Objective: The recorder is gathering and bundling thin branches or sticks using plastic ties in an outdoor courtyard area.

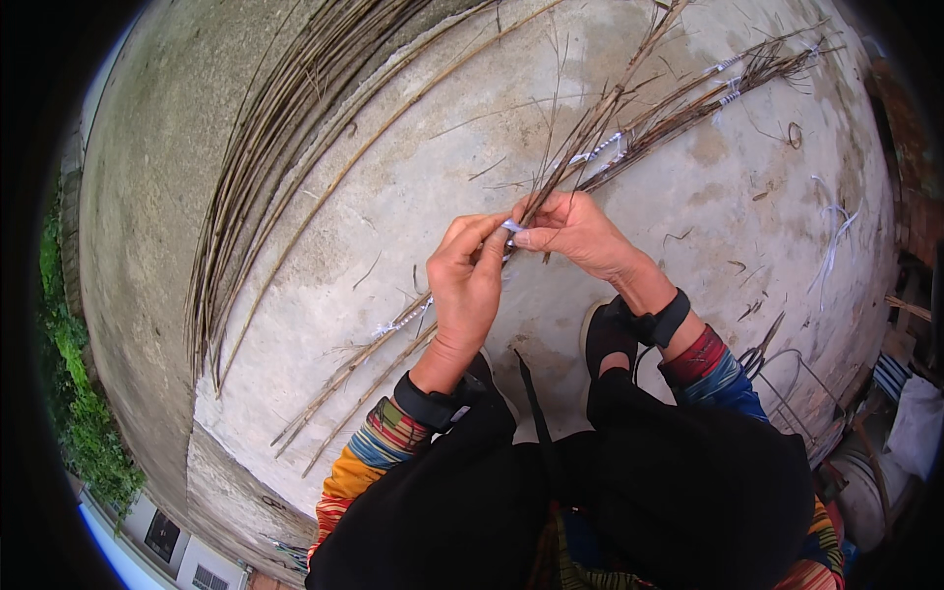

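Observation:
A bundle of thin dry branches (603,110) runs from between my hands up to the frame's top edge. My left hand (468,273) pinches a white plastic strip (510,226) wrapped around its lower part. Thumb and fingers of my right hand (571,230) close on the sticks and the strip's other side. Beneath and behind lie other stick bundles (664,125) on the concrete, tied with white strips in several places; their lower ends (346,372) reach out past my left hand.
Many long bare canes (254,173) lie curved at the upper left. Loose white strips (833,228) and scissors (763,346) lie on the right, near a wire frame (800,391). A white sack (917,417) stands at the right rim. My shoes are just below my hands.

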A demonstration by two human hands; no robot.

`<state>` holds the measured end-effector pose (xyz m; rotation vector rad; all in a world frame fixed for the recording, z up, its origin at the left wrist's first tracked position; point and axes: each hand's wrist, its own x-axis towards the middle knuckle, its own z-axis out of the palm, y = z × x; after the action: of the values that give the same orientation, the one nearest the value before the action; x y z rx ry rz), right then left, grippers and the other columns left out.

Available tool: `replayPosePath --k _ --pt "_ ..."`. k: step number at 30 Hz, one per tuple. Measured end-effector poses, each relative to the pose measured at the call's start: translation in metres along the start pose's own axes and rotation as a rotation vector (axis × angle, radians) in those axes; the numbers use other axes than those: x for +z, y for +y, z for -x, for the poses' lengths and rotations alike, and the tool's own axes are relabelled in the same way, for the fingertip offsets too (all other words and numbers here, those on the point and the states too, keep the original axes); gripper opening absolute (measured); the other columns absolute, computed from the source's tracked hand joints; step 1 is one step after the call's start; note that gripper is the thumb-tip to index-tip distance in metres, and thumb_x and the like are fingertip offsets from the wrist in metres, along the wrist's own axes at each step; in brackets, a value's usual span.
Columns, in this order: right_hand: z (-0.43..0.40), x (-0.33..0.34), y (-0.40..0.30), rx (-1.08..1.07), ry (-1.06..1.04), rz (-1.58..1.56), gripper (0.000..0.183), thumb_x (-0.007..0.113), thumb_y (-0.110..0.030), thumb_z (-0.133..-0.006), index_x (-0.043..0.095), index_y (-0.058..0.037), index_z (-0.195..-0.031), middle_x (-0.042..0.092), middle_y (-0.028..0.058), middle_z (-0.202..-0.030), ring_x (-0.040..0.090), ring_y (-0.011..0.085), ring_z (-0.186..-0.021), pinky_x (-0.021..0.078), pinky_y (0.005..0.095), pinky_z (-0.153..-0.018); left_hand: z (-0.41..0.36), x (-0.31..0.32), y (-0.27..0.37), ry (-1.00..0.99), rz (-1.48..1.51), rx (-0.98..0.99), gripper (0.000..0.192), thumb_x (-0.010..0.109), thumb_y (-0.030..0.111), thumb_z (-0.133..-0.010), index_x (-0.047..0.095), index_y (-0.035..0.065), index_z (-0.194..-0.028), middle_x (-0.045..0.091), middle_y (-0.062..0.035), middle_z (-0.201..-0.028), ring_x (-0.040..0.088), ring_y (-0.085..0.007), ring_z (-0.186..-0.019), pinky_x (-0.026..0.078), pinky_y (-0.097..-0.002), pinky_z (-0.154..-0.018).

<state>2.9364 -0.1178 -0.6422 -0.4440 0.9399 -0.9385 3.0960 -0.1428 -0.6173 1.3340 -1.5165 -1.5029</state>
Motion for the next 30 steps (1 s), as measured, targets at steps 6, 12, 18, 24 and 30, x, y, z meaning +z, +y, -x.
replayPosePath --k 6,12,18,24,30 --pt "-0.003 -0.004 0.002 -0.001 -0.044 0.040 0.018 0.062 -0.004 -0.080 0.059 -0.0011 -0.097 0.061 0.0032 -0.089 0.056 0.0086 -0.083 0.0465 0.0227 -0.074 0.001 0.007 0.000 0.118 0.227 -0.109 0.011 0.055 -0.003 -0.085 0.054 -0.0046 -0.096 0.058 -0.0053 -0.085 0.056 -0.0084 -0.075 0.047 -0.0195 -0.066" --pt "-0.003 0.000 0.002 0.021 -0.028 -0.029 0.017 0.059 -0.003 -0.080 0.058 0.0012 -0.097 0.062 0.0060 -0.085 0.060 0.0127 -0.075 0.0496 0.0260 -0.071 -0.004 0.005 0.015 0.067 0.200 -0.318 0.011 0.054 -0.001 -0.085 0.054 -0.0027 -0.096 0.057 -0.0051 -0.081 0.058 -0.0083 -0.065 0.044 -0.0192 -0.052" --pt "-0.001 0.002 0.003 -0.016 0.005 -0.063 0.016 0.058 -0.001 -0.080 0.058 0.0018 -0.096 0.062 0.0085 -0.084 0.061 0.0152 -0.073 0.0517 0.0296 -0.069 -0.001 0.002 0.002 -0.048 0.185 -0.153 0.017 0.050 -0.004 -0.087 0.057 -0.0047 -0.103 0.055 -0.0055 -0.091 0.059 -0.0091 -0.071 0.046 -0.0187 -0.057" --pt "-0.001 0.003 0.003 -0.021 0.002 -0.070 0.017 0.060 -0.004 -0.080 0.058 0.0024 -0.095 0.062 0.0071 -0.082 0.061 0.0144 -0.072 0.0521 0.0295 -0.069 -0.001 0.002 0.007 -0.053 0.186 -0.106 0.013 0.050 -0.004 -0.087 0.056 -0.0059 -0.098 0.053 -0.0041 -0.094 0.057 -0.0078 -0.076 0.046 -0.0179 -0.062" --pt "-0.003 0.002 0.012 -0.085 0.018 -0.197 0.017 0.060 -0.004 -0.080 0.057 0.0023 -0.096 0.061 0.0071 -0.084 0.061 0.0144 -0.073 0.0528 0.0297 -0.068 -0.002 0.004 0.004 -0.068 0.180 -0.138 0.009 0.049 -0.002 -0.088 0.053 -0.0042 -0.096 0.055 -0.0042 -0.089 0.056 -0.0076 -0.076 0.046 -0.0190 -0.065"
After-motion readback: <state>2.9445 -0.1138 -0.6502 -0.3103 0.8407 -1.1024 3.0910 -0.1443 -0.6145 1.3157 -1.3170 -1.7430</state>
